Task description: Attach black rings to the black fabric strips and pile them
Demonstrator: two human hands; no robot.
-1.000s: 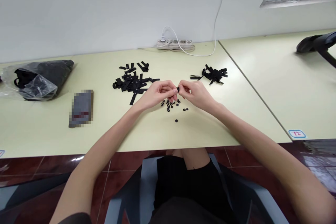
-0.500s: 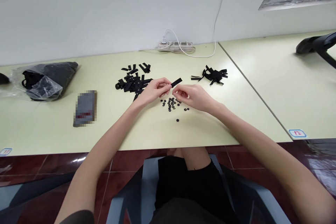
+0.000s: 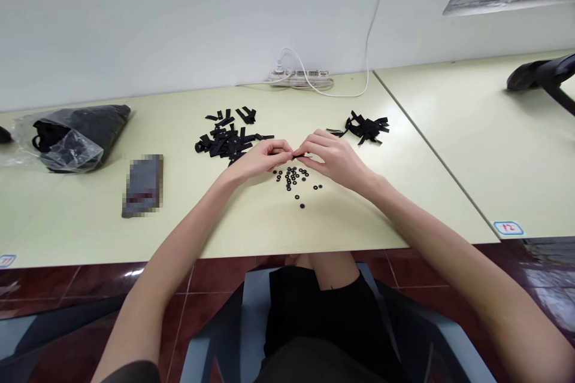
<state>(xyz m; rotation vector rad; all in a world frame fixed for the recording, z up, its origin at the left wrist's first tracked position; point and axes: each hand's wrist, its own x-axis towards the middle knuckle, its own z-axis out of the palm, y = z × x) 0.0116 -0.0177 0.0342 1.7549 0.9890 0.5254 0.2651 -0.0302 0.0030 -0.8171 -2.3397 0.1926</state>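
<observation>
- The left hand [image 3: 269, 155] is closed in a pinch, thumb and fingertips gripping one end of a thin black strip [image 3: 304, 157].
- The right hand [image 3: 330, 154] meets it from the other side, its fingertips also closed on the strip; whether a small disc is caught between the fingers is hidden.
- The strip is held almost edge-on, just above the table [image 3: 251, 224], between the two hands. Pinching from both sides probably steadies so small and limp a piece.
- Small black discs [image 3: 291, 177] lie loose just below the hands, some with pale centres, likely placed there for a short reach.
- One pile of strips [image 3: 224, 142] spreads beside the left hand, and a smaller heap [image 3: 367, 127] sits beyond the right; the gap between them presumably keeps the two from mixing.
- Farther left are a blurred grey block [image 3: 142, 185] and a clear plastic bag [image 3: 74, 146] with black material.
- A power strip [image 3: 300, 76] and white cable [image 3: 368, 42] lie along the wall, well apart from the hands; nothing there blocks them.
</observation>
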